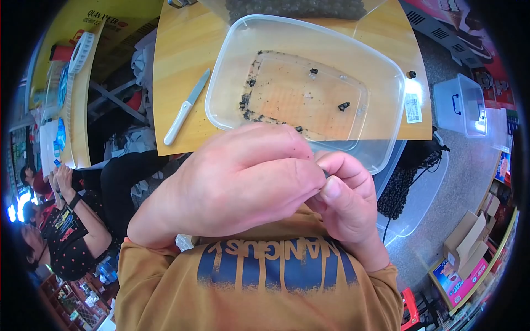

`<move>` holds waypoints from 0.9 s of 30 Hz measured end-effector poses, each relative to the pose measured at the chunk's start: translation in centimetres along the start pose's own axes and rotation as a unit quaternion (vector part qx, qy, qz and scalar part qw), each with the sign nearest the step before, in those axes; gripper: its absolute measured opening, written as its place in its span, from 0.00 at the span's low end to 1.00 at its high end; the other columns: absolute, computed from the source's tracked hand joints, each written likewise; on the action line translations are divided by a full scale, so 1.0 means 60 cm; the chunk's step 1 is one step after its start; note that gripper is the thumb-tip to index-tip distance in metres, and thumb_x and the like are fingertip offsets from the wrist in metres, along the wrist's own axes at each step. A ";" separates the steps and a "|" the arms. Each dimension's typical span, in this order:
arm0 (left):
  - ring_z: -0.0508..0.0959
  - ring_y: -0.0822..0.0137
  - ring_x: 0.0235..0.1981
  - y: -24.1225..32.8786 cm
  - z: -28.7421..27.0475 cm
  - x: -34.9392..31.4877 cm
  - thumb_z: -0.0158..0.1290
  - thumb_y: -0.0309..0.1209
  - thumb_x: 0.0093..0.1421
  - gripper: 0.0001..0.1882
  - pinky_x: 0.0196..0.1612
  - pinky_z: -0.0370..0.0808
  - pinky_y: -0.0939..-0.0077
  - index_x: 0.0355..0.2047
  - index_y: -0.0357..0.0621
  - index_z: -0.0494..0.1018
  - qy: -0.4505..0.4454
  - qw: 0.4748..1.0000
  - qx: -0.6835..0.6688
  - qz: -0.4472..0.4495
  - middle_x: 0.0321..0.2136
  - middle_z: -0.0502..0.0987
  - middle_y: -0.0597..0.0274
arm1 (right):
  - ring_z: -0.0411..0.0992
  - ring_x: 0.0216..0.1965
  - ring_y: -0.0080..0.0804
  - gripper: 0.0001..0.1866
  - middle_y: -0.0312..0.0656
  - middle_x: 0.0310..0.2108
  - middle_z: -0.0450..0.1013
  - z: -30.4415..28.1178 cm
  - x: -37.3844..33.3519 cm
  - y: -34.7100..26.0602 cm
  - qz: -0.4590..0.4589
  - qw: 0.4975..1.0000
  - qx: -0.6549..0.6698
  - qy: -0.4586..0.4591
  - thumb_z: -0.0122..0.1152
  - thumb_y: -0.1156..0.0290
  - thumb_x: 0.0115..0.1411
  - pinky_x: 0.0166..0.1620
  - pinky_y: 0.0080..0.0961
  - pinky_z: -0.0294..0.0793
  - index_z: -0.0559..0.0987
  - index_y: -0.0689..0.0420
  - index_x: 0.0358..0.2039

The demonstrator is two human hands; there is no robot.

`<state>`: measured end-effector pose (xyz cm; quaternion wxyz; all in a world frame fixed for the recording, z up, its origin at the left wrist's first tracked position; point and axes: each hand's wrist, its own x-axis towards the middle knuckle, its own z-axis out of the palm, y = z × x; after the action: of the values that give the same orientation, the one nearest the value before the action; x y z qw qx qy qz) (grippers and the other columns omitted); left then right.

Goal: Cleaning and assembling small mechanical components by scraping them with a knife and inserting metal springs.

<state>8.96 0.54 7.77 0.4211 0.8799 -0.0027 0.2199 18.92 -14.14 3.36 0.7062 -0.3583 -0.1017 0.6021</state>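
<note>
In front of my chest both hands meet with their fingers closed. My left hand (237, 179) reaches across from the left, back of the hand up, its fingertips hidden behind its knuckles. My right hand (350, 201) pinches with thumb and forefinger. A small dark piece (326, 174) shows between the two hands; most of it is covered. Just beyond stands a translucent plastic tub (400, 110), holding several small black parts (344, 106) and dark crumbs. Left of the tub lies a knife (186, 107) with a white handle, its blade pointing away.
A wooden table (171, 60) carries the tub. A white label (412, 107) and a black part (412, 74) lie at its right. Another clear container of dark pieces (295, 8) stands behind. Lower right are black pieces (395, 190) with a cable. A co-worker (69, 231) sits left.
</note>
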 end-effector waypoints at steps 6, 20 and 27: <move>0.74 0.64 0.22 -0.003 0.005 -0.003 0.59 0.18 0.36 0.12 0.24 0.71 0.77 0.25 0.40 0.74 -0.008 1.000 0.003 -0.009 0.22 0.73 0.59 | 0.59 0.23 0.13 0.11 0.30 0.25 0.66 -0.001 -0.001 0.001 0.034 0.998 0.046 0.000 0.55 0.68 0.57 0.26 0.10 0.59 0.71 0.61 0.37; 0.75 0.66 0.25 -0.014 0.021 -0.021 0.62 0.19 0.36 0.16 0.26 0.72 0.79 0.29 0.41 0.74 0.045 0.998 -0.017 -0.032 0.25 0.74 0.59 | 0.57 0.19 0.15 0.14 0.33 0.21 0.62 0.015 0.005 -0.004 0.044 0.998 0.040 0.039 0.56 0.61 0.55 0.21 0.09 0.57 0.69 0.60 0.30; 0.75 0.66 0.26 -0.008 0.021 -0.022 0.62 0.20 0.36 0.16 0.27 0.72 0.79 0.29 0.41 0.74 0.046 0.998 -0.013 -0.042 0.25 0.74 0.59 | 0.56 0.19 0.15 0.14 0.31 0.19 0.60 0.014 0.004 -0.001 0.063 0.995 0.071 0.023 0.55 0.61 0.55 0.21 0.10 0.56 0.69 0.60 0.31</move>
<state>8.33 -0.35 6.18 0.4414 0.8624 0.0504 0.2425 18.55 -13.61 3.97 0.6927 -0.3265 -0.0199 0.6428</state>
